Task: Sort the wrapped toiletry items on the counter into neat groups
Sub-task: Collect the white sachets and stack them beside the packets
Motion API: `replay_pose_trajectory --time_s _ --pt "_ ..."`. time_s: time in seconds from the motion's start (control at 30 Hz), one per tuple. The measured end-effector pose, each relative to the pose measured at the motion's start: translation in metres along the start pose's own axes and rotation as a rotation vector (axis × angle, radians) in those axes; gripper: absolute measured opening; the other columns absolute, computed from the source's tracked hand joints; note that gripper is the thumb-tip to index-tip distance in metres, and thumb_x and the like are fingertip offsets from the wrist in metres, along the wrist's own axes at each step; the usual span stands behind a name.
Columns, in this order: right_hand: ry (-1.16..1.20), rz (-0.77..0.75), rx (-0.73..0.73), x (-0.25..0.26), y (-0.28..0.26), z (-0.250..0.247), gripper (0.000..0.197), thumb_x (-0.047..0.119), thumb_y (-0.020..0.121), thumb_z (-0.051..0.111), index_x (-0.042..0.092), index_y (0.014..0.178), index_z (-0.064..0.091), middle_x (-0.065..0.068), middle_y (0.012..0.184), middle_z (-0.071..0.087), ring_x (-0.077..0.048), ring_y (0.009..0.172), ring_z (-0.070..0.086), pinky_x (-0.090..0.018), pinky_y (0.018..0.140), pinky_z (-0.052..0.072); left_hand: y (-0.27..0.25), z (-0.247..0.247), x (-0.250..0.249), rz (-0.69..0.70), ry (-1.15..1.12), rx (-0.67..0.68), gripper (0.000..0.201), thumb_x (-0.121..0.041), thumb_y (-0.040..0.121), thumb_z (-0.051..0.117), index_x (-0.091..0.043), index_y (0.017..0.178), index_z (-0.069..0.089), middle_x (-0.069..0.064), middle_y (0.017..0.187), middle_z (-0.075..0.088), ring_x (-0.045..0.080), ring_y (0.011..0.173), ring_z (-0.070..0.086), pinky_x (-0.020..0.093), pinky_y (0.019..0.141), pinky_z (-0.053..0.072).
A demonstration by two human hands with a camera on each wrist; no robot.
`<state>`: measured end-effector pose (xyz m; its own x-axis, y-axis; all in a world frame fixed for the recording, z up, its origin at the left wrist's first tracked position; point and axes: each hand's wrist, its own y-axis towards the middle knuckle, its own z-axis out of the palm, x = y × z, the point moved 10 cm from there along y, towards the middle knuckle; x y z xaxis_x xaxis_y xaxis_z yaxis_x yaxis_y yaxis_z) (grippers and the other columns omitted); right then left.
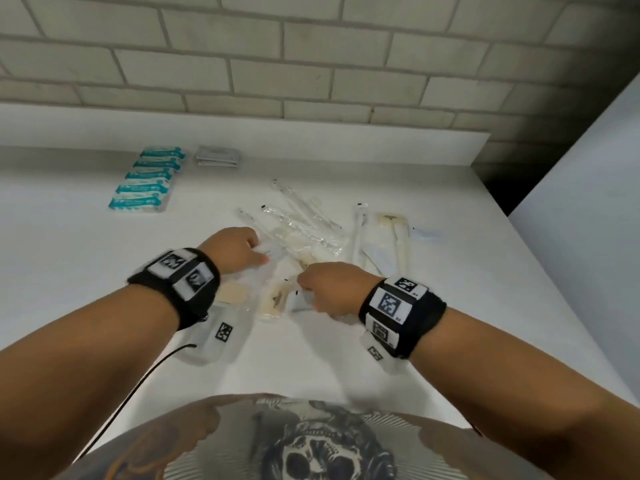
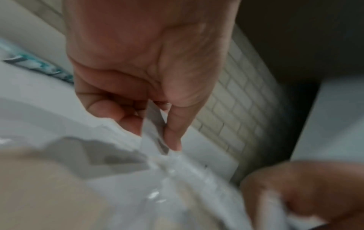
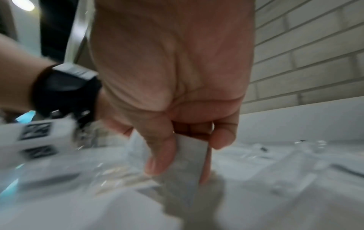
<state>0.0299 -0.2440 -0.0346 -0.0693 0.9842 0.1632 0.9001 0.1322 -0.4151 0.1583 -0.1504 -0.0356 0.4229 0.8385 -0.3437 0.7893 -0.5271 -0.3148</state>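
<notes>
A smooth white counter [image 1: 104, 271] fills the middle of the head view, backed by a wall of pale rectangular tiles [image 1: 311, 64] across the top of the frame. In the upper left, five teal-and-white packets [image 1: 147, 180] lie stacked in a tidy slanted row, and just to their right sits a small pile of flat grey sachets [image 1: 217, 155]. At the centre is a loose heap of long, thin items in clear crinkly wrappers [image 1: 304, 223], crossing one another at angles. To the right of it a cream-coloured razor in clear film [image 1: 394, 233] lies lengthwise beside another long white wrapped stick [image 1: 358, 233].

The left hand [image 1: 235, 249] is just left of centre, its fingers curled; in the left wrist view the thumb and fingertips [image 2: 173, 137] pinch the edge of a thin, glossy clear wrapper [image 2: 155, 137], which is blurred below. The right hand [image 1: 332, 289] is just right of centre, close to the left one; the right wrist view shows its thumb and fingers [image 3: 159, 157] gripping a flat, matte white packet [image 3: 191, 154] held upright over the heap. Beneath both hands lie more clear bags with beige contents [image 1: 275, 301], flat on the counter. Black bands with square printed markers [image 1: 398, 306] wrap both wrists.
</notes>
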Motion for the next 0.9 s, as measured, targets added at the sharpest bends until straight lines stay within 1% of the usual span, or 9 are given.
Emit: replay_pose_trajectory --time_s 0.13,0.2,0.33,0.43,0.53,0.6,0.67,0.8,0.9 --pt "0.285 0.298 -0.157 -0.089 -0.019 -0.033 0.051 0.002 0.091 0.046 0.02 0.138 0.038 -0.004 0.1 0.062 -0.02 0.079 0.059 -0.028 0.059 0.048 -0.022 -0.012 -0.01 -0.036 -0.181 -0.065 0.034 -0.041 0.087 0.064 -0.015 0.106 0.053 0.001 0.102 0.056 0.02 0.094 0.052 0.03 0.079 0.037" --pt "0.352 0.459 -0.108 -0.131 -0.029 -0.031 0.057 0.0 0.091 0.046 0.015 0.144 0.032 -0.007 0.1 0.06 -0.023 0.082 0.06 -0.03 0.062 0.051 -0.026 -0.004 -0.032 0.0 -0.186 -0.031 0.036 -0.042 0.086 0.064 -0.017 0.109 0.052 -0.002 0.101 0.055 0.017 0.094 0.052 0.028 0.077 0.037" --pt "0.087 0.513 0.056 -0.159 -0.03 -0.009 0.052 0.023 0.095 0.056 0.01 0.142 0.037 -0.014 0.131 0.051 -0.029 0.109 0.058 -0.03 0.076 0.048 -0.02 0.027 -0.1 0.138 -0.121 0.073 0.036 -0.048 0.081 0.068 -0.017 0.098 0.059 -0.009 0.084 0.055 0.006 0.074 0.05 0.021 0.06 0.035" --pt "0.162 0.549 0.007 -0.163 -0.028 -0.006 0.05 0.031 0.091 0.06 -0.002 0.125 0.045 -0.011 0.097 0.061 -0.027 0.091 0.059 -0.028 0.066 0.044 -0.017 0.056 -0.148 0.22 -0.005 0.174 0.031 -0.047 0.08 0.069 -0.02 0.092 0.058 -0.006 0.088 0.058 0.009 0.074 0.051 0.022 0.059 0.035" --pt "0.177 0.564 -0.002 -0.168 -0.028 -0.008 0.038 0.031 0.092 0.06 -0.001 0.114 0.058 -0.005 0.076 0.054 -0.023 0.083 0.057 -0.029 0.07 0.045 -0.018 0.08 -0.188 0.309 0.054 0.252 0.036 -0.043 0.081 0.069 -0.018 0.105 0.058 -0.004 0.104 0.06 0.014 0.093 0.054 0.025 0.072 0.04" --pt "0.164 0.5 -0.007 -0.166 -0.026 -0.008 0.03 0.021 0.091 0.059 0.0 0.113 0.061 -0.01 0.098 0.064 -0.026 0.095 0.062 -0.031 0.077 0.05 -0.021 0.092 -0.209 0.38 0.036 0.301 0.046 -0.04 0.083 0.068 -0.019 0.122 0.056 -0.006 0.122 0.06 0.015 0.11 0.056 0.028 0.091 0.044" --pt "0.218 0.486 -0.077 -0.175 -0.026 -0.011 0.029 0.011 0.09 0.058 0.002 0.117 0.058 -0.014 0.12 0.061 -0.028 0.106 0.06 -0.03 0.079 0.049 -0.023 0.103 -0.221 0.431 0.061 0.32 0.053 -0.039 0.083 0.067 -0.02 0.129 0.051 -0.008 0.13 0.058 0.016 0.115 0.055 0.031 0.098 0.043" --pt "0.435 0.526 -0.266 -0.21 -0.044 -0.033 0.06 0.014 0.088 0.065 0.01 0.142 0.039 -0.01 0.139 0.05 -0.027 0.122 0.053 -0.029 0.085 0.045 -0.015 0.106 -0.219 0.399 0.16 0.228 0.044 -0.041 0.083 0.061 -0.029 0.123 0.048 -0.006 0.118 0.06 0.018 0.099 0.059 0.032 0.085 0.049" --pt "0.428 0.579 -0.287 -0.246 -0.059 -0.047 0.058 0.015 0.09 0.059 0.012 0.143 0.037 -0.011 0.138 0.051 -0.028 0.121 0.053 -0.029 0.089 0.043 -0.007 0.095 -0.211 0.345 0.32 0.203 0.033 -0.032 0.087 0.058 -0.022 0.118 0.05 -0.003 0.109 0.059 0.018 0.092 0.055 0.027 0.075 0.043"
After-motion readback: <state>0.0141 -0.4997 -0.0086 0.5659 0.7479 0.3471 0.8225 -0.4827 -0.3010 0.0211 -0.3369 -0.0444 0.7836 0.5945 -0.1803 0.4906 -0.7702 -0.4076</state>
